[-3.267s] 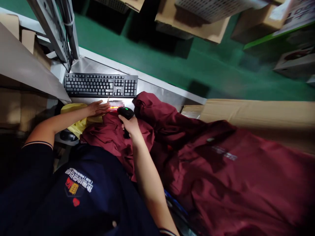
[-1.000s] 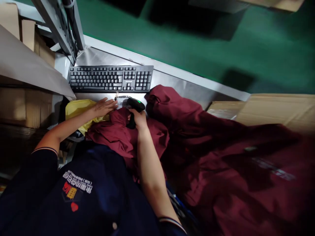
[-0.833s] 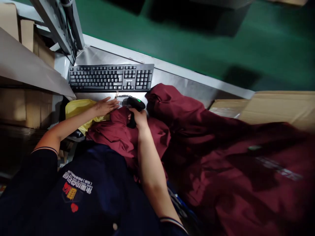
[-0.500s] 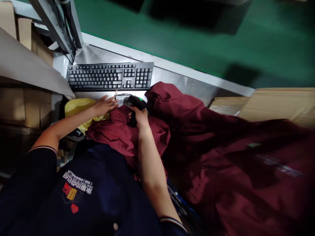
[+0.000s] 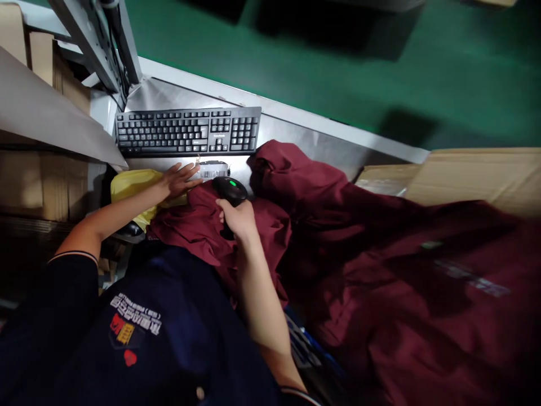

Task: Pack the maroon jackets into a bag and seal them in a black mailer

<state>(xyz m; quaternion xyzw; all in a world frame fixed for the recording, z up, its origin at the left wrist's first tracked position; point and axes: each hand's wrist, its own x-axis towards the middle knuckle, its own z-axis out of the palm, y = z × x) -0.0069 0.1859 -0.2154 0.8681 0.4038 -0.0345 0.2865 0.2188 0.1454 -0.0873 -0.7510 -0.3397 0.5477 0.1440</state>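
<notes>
My right hand grips a black handheld barcode scanner with a green light on top. The scanner points at a small white tag lying on the steel table just in front of the keyboard. My left hand lies flat with fingers spread, pressing on dark red cloth next to the tag. A large heap of the same dark red garments spreads to the right.
A black keyboard lies on the steel table at the back. A yellow bag sits under my left forearm. Cardboard boxes stand right; a metal frame and cardboard are left. Green floor lies beyond.
My right hand has drawn the scanner back toward me, away from the tag, which now shows uncovered. The left hand has stayed flat in the same place.
</notes>
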